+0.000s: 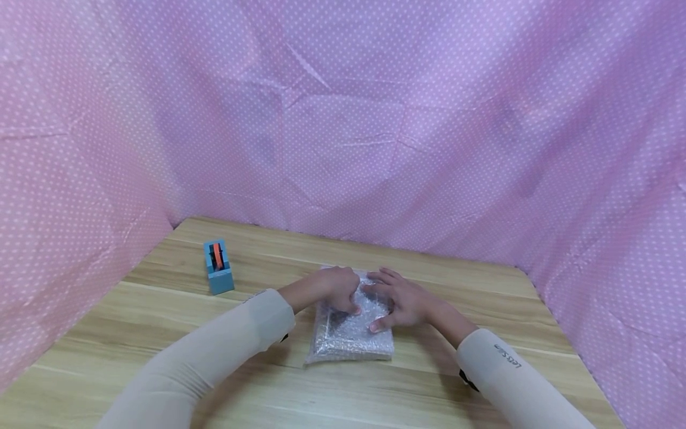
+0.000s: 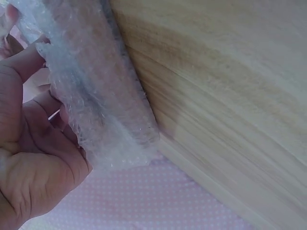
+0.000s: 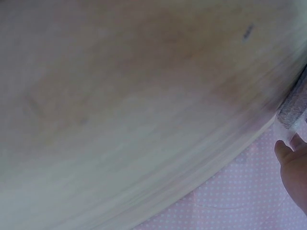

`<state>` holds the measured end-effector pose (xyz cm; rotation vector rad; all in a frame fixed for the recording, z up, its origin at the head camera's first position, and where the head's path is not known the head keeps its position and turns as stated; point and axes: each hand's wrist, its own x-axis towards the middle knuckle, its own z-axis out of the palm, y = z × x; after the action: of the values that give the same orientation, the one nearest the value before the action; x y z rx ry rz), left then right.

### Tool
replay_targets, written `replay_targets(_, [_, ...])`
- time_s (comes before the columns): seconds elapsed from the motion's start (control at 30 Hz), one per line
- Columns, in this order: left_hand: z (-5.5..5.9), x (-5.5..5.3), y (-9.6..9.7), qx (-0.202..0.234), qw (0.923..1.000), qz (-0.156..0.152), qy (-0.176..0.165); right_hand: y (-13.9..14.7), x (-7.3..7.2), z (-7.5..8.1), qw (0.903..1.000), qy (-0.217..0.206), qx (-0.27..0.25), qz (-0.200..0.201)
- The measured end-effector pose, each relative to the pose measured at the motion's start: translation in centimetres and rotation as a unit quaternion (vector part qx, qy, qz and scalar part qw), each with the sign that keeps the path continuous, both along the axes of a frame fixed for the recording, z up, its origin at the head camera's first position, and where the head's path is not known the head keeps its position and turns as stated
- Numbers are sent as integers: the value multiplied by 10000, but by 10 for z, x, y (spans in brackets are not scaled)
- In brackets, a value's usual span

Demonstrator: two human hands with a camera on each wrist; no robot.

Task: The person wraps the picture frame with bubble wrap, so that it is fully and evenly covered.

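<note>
A flat packet in clear bubble wrap (image 1: 351,342) lies on the wooden table, with a loose wrap edge at its lower left. My left hand (image 1: 339,289) is over its upper left part, fingers curled and thumb pointing down onto the wrap. In the left wrist view, the fingers of that hand (image 2: 33,143) grip the edge of the bubble wrap (image 2: 91,81). My right hand (image 1: 407,300) rests on the packet's right side with fingers spread. Only part of the right hand (image 3: 295,167) and the packet's end (image 3: 293,108) show in the right wrist view. The wrapped contents are obscured.
A blue tape dispenser (image 1: 221,281) with an orange roll (image 1: 217,255) stands on the table's left side. Pink polka-dot cloth (image 1: 343,149) hangs behind and on both sides of the wooden table (image 1: 257,387).
</note>
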<state>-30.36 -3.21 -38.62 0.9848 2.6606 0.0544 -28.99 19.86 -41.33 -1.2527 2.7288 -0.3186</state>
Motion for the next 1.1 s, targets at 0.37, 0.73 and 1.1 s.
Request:
replay_targets(0.37, [0, 2, -2, 195, 9997, 83, -112, -1, 0, 0, 10000, -13, -44, -12])
replay_targets(0.73, [-4, 4, -7, 799, 9965, -113, -229, -1, -1, 2, 10000, -39, -29, -75])
replay_targets(1.1, [-7, 4, -7, 817, 9958, 258, -312, -2, 0, 2, 9999, -110, -9, -79])
